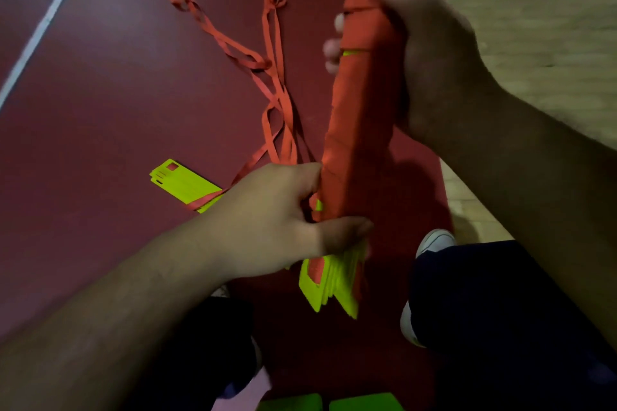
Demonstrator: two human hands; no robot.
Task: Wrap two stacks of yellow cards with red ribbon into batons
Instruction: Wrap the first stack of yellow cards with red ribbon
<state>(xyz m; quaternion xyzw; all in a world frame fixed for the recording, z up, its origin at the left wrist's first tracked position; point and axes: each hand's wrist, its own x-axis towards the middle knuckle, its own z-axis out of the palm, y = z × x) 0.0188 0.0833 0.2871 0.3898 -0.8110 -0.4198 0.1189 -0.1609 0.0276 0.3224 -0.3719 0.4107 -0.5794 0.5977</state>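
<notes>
**One head-worn camera, aimed down**

The wide-angle view looks forward and down from the person's head, close over the left hand point(277, 220) and right hand point(430, 53) gripping a red ribbon-wrapped stack of yellow cards point(354, 130), dark red floor mat point(100, 93) beyond.

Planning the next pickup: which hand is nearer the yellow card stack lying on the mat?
Left. The left hand grips the lower end of the baton, just beside the card stack; the right hand grips the baton higher up, well beyond it.
</notes>
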